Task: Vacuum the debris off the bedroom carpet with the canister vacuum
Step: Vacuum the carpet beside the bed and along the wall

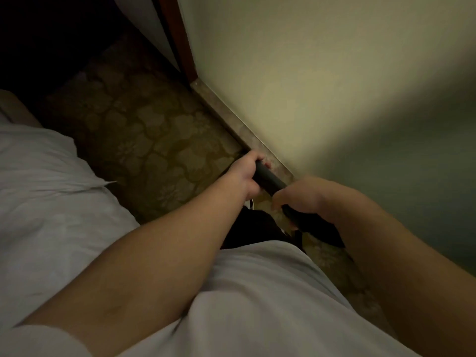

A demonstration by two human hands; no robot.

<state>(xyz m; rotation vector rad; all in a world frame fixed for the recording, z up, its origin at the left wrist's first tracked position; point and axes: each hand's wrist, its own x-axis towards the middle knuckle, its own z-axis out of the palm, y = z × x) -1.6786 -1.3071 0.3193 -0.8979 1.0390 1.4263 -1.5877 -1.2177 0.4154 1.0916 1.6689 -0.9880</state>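
Both my hands hold the black vacuum wand (269, 180), which runs along the foot of the wall. My left hand (246, 173) grips it further out, fingers curled round the tube. My right hand (300, 195) grips the nearer part by the dark handle end (319, 228). The floor head and the canister are out of sight. The patterned olive carpet (144, 132) lies in a dim strip between bed and wall; no debris can be made out in this light.
A bed with white bedding (43, 191) fills the left. A pale wall (322, 86) with a baseboard (226, 119) bounds the right. A dark wooden door frame (177, 34) stands at the far end. My white shirt covers the bottom.
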